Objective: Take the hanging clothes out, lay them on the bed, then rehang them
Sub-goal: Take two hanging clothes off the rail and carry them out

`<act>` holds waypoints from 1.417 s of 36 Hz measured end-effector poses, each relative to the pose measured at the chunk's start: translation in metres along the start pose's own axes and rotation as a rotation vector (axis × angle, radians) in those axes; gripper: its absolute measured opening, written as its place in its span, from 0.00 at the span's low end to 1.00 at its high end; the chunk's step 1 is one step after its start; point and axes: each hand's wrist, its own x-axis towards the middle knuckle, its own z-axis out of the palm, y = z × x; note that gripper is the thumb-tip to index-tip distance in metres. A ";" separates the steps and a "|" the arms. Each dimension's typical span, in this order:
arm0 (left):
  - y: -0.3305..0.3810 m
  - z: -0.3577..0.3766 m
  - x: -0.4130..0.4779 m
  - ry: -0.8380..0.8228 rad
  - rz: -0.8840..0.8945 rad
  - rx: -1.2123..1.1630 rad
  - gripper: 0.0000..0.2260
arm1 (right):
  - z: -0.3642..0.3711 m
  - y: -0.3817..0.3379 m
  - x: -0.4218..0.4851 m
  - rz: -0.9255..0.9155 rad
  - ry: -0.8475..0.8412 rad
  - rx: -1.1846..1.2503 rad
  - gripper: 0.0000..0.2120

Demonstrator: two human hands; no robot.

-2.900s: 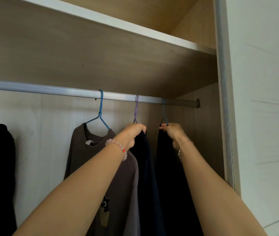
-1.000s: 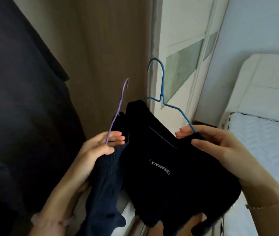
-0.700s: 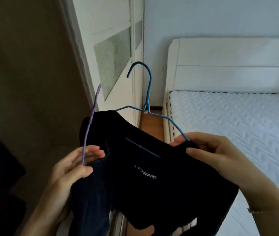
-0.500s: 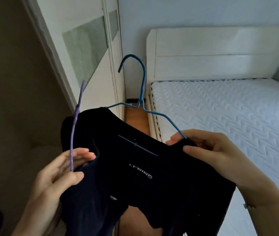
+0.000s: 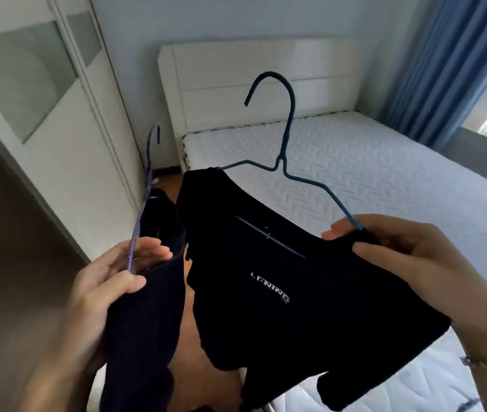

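I hold two garments on hangers in front of me. My left hand (image 5: 111, 275) grips a purple wire hanger (image 5: 144, 197) that carries a dark navy garment (image 5: 141, 328), which droops below my fingers. My right hand (image 5: 400, 248) pinches the shoulder end of a blue wire hanger (image 5: 284, 150) under a black top (image 5: 290, 304) with small white lettering. Both hooks point up and are free of any rail. Beyond the clothes lies the bed with its white quilted mattress (image 5: 385, 176).
A white headboard (image 5: 254, 75) stands at the far end of the bed. The white wardrobe doors with frosted panels (image 5: 43, 93) run along the left. Blue curtains (image 5: 444, 66) hang at the right by a window. A strip of wooden floor (image 5: 188, 337) shows between wardrobe and bed.
Both garments came off the wardrobe rail, one in each hand. My view has swung right from the wardrobe interior toward the bed, and more of the mattress and the curtains now show.
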 end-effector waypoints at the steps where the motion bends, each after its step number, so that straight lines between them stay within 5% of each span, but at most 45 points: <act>1: 0.001 0.011 -0.004 -0.043 -0.011 -0.006 0.20 | -0.009 0.001 -0.016 0.017 0.035 -0.004 0.15; 34: 0.005 0.373 -0.112 -1.216 -0.261 -0.113 0.21 | -0.134 0.005 -0.414 0.379 0.992 -0.293 0.14; 41: -0.018 0.468 -0.142 -1.269 -0.246 -0.078 0.21 | -0.209 0.042 -0.467 0.395 1.009 -0.323 0.12; 51: -0.032 0.604 -0.181 -1.122 -0.248 -0.029 0.17 | -0.380 0.101 -0.522 0.373 0.832 -0.262 0.12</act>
